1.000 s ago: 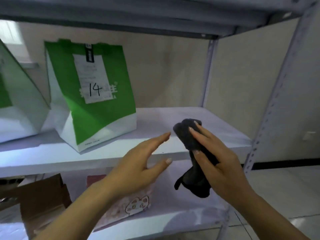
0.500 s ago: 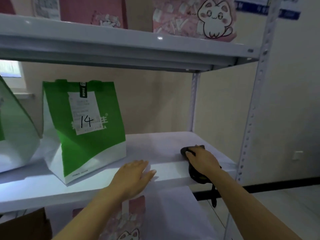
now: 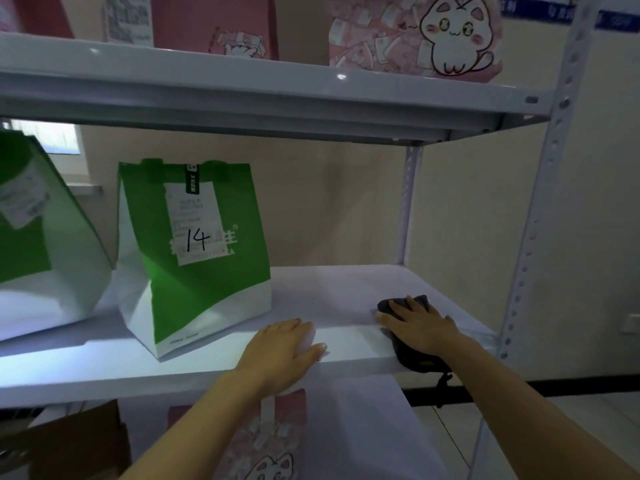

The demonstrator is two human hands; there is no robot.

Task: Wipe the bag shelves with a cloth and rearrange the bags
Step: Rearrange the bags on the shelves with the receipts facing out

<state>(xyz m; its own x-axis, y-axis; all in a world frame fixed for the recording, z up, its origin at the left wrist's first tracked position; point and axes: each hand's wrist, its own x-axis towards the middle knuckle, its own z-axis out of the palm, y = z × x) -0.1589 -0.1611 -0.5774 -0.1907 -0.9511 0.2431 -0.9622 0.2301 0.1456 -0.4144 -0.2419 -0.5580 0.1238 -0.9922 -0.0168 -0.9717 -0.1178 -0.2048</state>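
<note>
pressing a dark grey crumpled cloth [image 3: 417, 303] flat against the white middle shelf [image 3: 332, 296], the right hand [image 3: 420, 329] lies over it with fingers spread wide and fairly straight, likely so the palm bears down for wiping. the cloth sits at the shelf's front right corner; its long axis runs from front to back, one end toward the wall, the other drooping over the front edge. the left hand [image 3: 282, 348] rests palm-down on the front lip, fingers relaxed, holding nothing, seemingly as a brace. the green-and-white paper bag marked 14 [image 3: 194, 258] stands upright to the left, apart from both hands, leaving the right stretch bare for wiping.
</note>
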